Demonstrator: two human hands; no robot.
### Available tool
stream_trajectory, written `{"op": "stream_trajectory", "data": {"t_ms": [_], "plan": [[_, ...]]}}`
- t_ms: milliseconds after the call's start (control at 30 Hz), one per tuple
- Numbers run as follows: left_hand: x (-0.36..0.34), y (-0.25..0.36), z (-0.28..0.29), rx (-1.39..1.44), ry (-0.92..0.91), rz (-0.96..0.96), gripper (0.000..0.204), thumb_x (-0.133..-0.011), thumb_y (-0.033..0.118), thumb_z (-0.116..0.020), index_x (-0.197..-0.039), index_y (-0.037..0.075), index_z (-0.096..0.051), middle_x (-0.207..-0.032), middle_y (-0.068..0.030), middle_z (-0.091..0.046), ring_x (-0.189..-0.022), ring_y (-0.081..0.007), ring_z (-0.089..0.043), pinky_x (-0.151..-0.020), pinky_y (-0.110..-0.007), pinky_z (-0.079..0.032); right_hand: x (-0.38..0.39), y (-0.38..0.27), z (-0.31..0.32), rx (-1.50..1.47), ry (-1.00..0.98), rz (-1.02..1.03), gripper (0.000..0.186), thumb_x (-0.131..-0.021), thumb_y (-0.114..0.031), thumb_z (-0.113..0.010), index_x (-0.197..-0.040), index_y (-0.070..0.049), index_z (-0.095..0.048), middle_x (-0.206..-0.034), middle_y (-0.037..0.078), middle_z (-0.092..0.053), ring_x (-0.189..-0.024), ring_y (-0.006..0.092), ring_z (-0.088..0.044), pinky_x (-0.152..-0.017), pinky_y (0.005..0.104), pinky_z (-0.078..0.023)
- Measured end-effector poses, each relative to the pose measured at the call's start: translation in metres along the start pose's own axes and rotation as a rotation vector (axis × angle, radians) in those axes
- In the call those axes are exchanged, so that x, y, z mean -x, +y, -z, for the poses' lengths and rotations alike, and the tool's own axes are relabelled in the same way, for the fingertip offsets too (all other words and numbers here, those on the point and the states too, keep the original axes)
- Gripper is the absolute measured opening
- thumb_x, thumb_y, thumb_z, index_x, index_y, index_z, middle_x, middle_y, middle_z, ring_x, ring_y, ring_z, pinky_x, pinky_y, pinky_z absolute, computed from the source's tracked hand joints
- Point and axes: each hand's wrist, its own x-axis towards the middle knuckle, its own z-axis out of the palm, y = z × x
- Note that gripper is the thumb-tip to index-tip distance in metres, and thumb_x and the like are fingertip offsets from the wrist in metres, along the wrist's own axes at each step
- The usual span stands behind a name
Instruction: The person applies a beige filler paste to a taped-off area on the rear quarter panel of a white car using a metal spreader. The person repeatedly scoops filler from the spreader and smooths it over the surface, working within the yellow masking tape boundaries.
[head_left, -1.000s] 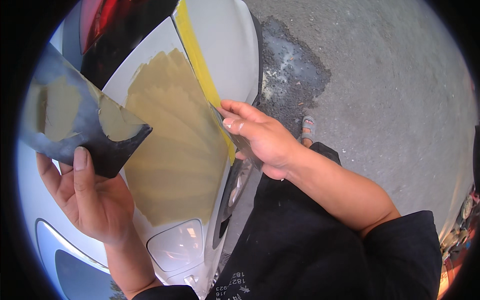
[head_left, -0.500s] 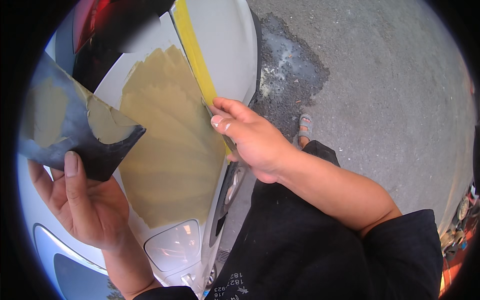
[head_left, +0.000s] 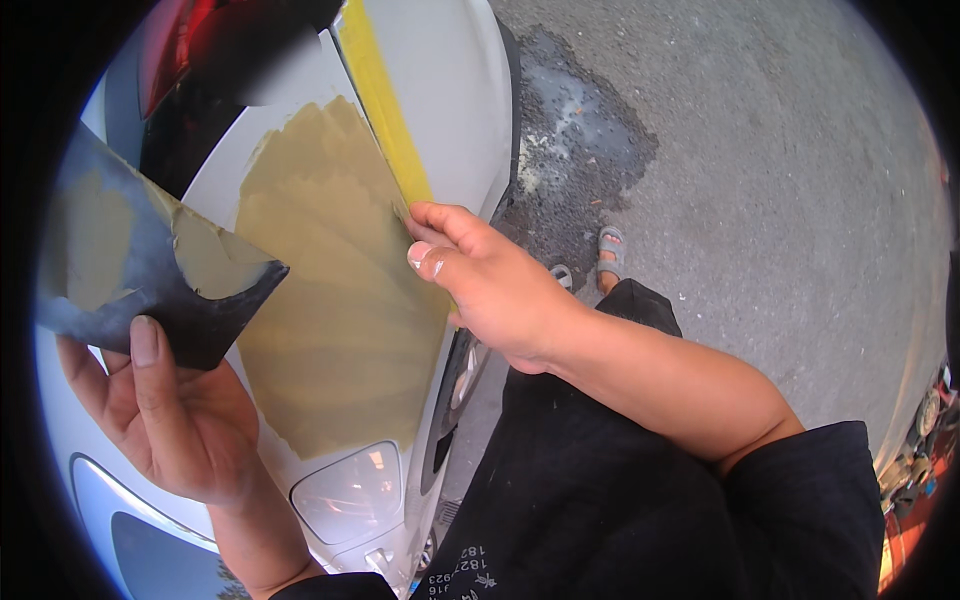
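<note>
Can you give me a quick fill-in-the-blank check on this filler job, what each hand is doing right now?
1. The left hand holds a dark flat board smeared with ____-coloured filler.
2. The right hand presses on the filler patch beside a strip of ____ tape.
3. The patch lies on a ____ car panel.
4. Beneath the car, the ground is ____.

Missing words: tan; yellow; white; asphalt
</note>
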Motion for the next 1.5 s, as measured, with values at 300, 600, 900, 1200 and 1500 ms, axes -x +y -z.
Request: {"op": "stream_trajectory", "data": {"t_ms": [300,600,900,1200,1500], "plan": [[-0.002,-0.002,0.009,-0.093,-0.049,-0.059,0.025,-0.095,0.001,-0.040,-0.101,-0.013,-0.060,-0.141,-0.0013,-0.031,-0.122,-0.0186,-0.047,-0.105,-0.045,-0.033,-0.004,-0.005,0.003,0.015,0.004,-0.042,0.059,-0.094,-0.031,-0.045,-0.145,-0.010,-0.023,-0.149,0.009,-0.027,-0.137,0.0250,-0.024,-0.100,0.0499,-0.030],[-0.001,-0.002,0.003,0.007,-0.030,-0.014,0.025,-0.095,0.002,-0.040,-0.104,-0.011,-0.059,-0.140,-0.0031,-0.032,-0.123,-0.0202,-0.046,-0.106,-0.048,-0.032,-0.005,-0.003,0.010,0.020,-0.009,-0.001,0.059,-0.095,-0.031,-0.044,-0.144,-0.008,-0.021,-0.151,0.011,-0.025,-0.136,0.0259,-0.025,-0.098,0.0504,-0.032],[-0.001,-0.003,0.010,-0.045,-0.101,-0.057,0.025,-0.095,0.002,-0.040,-0.110,-0.011,-0.056,-0.140,-0.0032,-0.032,-0.124,-0.0214,-0.046,-0.105,-0.048,-0.032,-0.004,-0.004,0.008,0.058,0.012,0.055,0.059,-0.094,-0.031,-0.046,-0.143,-0.007,-0.023,-0.148,0.012,-0.029,-0.131,0.0247,-0.033,-0.096,0.0445,-0.036],[-0.001,-0.006,0.015,-0.081,-0.051,-0.069,0.029,-0.095,0.001,-0.039,-0.121,-0.007,-0.048,-0.137,-0.0073,-0.040,-0.124,-0.0228,-0.046,-0.105,-0.049,-0.033,0.001,0.001,0.005,0.079,0.004,0.060,0.059,-0.095,-0.031,-0.045,-0.143,-0.006,-0.024,-0.148,0.011,-0.030,-0.130,0.0248,-0.035,-0.094,0.0449,-0.038],[0.001,-0.004,0.010,-0.101,-0.062,-0.068,0.039,-0.094,0.001,-0.040,-0.132,-0.002,-0.036,-0.134,-0.0128,-0.045,-0.124,-0.0260,-0.046,-0.106,-0.050,-0.030,0.001,0.013,0.002,0.045,-0.016,0.033,0.059,-0.094,-0.030,-0.046,-0.144,-0.010,-0.023,-0.149,0.011,-0.028,-0.132,0.0246,-0.033,-0.096,0.0472,-0.036]]}}
